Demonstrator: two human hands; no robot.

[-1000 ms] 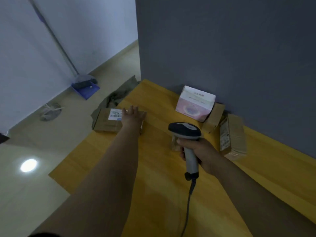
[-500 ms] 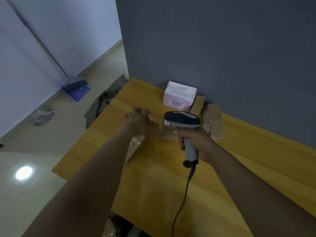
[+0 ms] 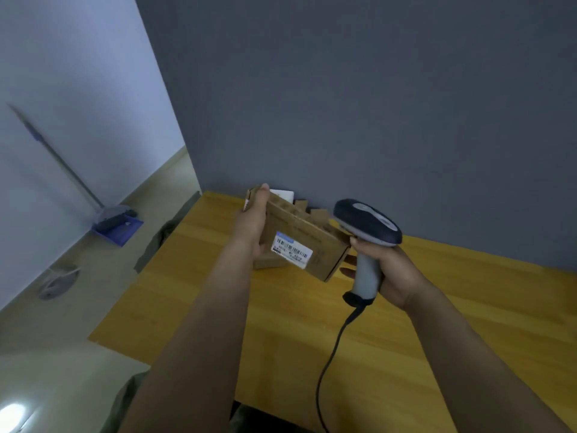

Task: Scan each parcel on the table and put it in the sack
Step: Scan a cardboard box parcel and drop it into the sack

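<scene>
The left hand (image 3: pixel 253 221) is gripping the parcel (image 3: pixel 307 228) by one edge while the right hand (image 3: pixel 392 271) is clasping the scanner (image 3: pixel 368 228), which is probably aiming past the label (image 3: pixel 292 251) just beside the left grip and risking a missed read.

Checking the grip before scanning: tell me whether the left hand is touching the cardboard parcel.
Touching. The head view shows the left hand gripping the cardboard parcel by its left edge, with no gap between hand and cardboard.

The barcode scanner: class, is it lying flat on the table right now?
No, the right hand grips the barcode scanner by its handle, above the table.
</scene>
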